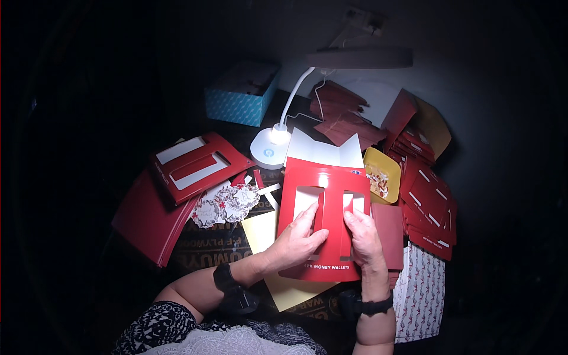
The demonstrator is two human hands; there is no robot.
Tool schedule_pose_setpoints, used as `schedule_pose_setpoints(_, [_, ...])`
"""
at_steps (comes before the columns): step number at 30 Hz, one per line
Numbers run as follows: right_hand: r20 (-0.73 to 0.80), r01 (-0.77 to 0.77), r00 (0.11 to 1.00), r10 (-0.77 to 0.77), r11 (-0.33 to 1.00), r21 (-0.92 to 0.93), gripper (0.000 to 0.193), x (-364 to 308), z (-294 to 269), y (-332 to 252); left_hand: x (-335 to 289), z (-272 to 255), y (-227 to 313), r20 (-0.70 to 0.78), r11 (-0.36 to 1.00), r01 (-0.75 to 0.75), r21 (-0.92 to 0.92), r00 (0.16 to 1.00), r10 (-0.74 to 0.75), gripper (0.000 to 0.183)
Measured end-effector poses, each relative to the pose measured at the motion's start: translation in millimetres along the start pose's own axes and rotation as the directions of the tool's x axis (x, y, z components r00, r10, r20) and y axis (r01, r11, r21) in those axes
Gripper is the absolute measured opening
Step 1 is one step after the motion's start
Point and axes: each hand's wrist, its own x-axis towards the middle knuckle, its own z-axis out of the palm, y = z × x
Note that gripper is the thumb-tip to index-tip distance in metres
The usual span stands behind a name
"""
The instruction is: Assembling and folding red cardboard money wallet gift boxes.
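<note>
A red cardboard wallet sleeve (333,228) with two long cut-out windows is held upright before me. White flaps (325,155) stand spread at its top end. My left hand (296,239) lies over its front, the fingers together at the left window and the thumb on the middle strip; where the fingertips go in the window is hard to see. On the right edge, my right hand (364,236) grips the sleeve, thumb in front at the right window and the other fingers mostly hidden. White shows through both windows.
Another windowed red sleeve (195,163) rests on a dark red stack (151,222) at left, beside round floral tags (228,204). A white lamp (271,148) and blue box (242,94) stand behind. Right are a yellow tray (383,177), piled red sleeves (427,198) and patterned sheets (423,293).
</note>
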Motion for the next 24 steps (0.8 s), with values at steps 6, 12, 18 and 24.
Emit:
schedule_pose_setpoints(6, [0.007,-0.015,1.0,0.015,1.0,0.006,0.028,1,-2,2,1,-2,-4,0.008,0.993,-0.043,0.112,0.999,0.042,0.062])
schedule_pose_setpoints(12, [0.018,-0.008,1.0,0.008,1.0,0.008,0.03,1,-1,2,1,-3,-9,-0.023,0.994,0.001,0.108,1.0,0.001,0.062])
schedule_pose_setpoints(18, [0.018,0.002,1.0,-0.002,1.0,0.013,0.031,0,-2,0,-3,3,10,0.003,0.994,0.017,-0.109,1.0,-0.017,0.059])
schedule_pose_setpoints(24, [0.01,0.032,0.999,-0.033,0.997,0.065,0.032,0,-1,-1,1,3,10,-0.088,0.992,0.003,-0.127,0.996,-0.015,0.05])
